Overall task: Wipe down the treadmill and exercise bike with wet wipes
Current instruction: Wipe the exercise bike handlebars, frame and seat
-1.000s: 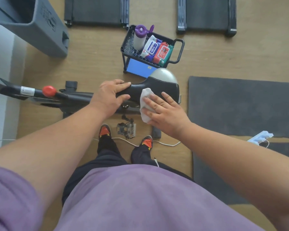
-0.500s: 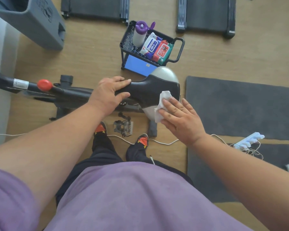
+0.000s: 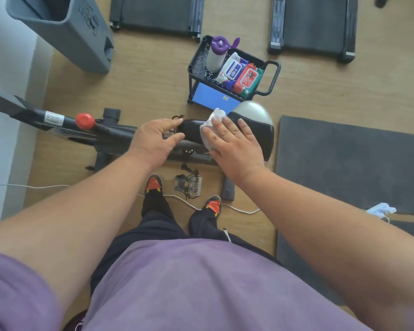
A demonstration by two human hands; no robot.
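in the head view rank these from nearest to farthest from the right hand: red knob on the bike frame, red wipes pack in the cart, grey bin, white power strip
Measured from the right hand, which presses a wipe on the bike seat:
1. Red wipes pack, just beyond the hand, in the cart.
2. Red knob, off to the left on the bike frame.
3. White power strip, right, by the mat; close to the knob's rank.
4. Grey bin, far upper left.

A grey bin (image 3: 65,32) was seen at the upper left on the wooden floor (image 3: 148,75). A dark mat (image 3: 349,168) was laid at the right, a white power strip (image 3: 380,209) resting at its near edge, and a white cable (image 3: 184,201) was run across the floor
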